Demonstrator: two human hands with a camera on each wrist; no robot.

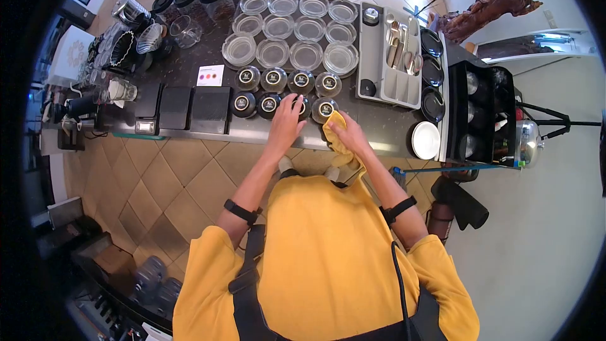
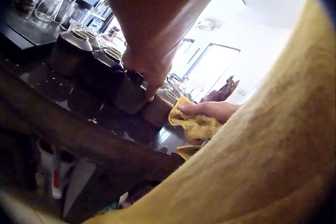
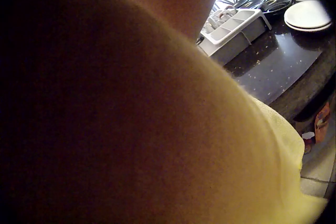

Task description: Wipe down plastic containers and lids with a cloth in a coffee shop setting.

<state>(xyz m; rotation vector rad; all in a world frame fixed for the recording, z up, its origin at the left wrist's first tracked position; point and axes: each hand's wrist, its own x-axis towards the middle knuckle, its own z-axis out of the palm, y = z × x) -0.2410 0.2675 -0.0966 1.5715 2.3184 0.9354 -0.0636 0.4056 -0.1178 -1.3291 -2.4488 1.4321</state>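
1. Nearest is the soft, matte fabric of the yellow shirt (image 1: 341, 252), crossed by smooth black straps (image 1: 252, 265).
2. The left hand (image 1: 284, 131) reaches over the worktop (image 1: 385, 127), dark, glossy and speckled. Its fingers (image 1: 292, 104) are slightly apart and bent round the third dark vessel (image 1: 305, 111) of the near row, partly hiding its top.
3. The right hand (image 1: 349, 136) has its fingers clamped on a yellow cloth (image 1: 338, 142), rumpled and textured, with loose folds hanging toward the shirt.
4. The cloth lies beneath and between these fingers, against the near side of the end vessel (image 1: 325, 108), a rounded form with a pale circular mark on top. This one is just right of the left hand's fingers.
5. Beyond stands a second row of round vessels (image 1: 274, 79), also with pale discs.
6. Farther off are thick, clear glass dishes (image 1: 273, 52), round and notched at the rim, in three rows. To their right is a grey compartmented tray (image 1: 372, 66) holding metal cutlery (image 1: 396, 44).
7. At the far left, smooth clear jars (image 1: 216, 5) wear black lids.
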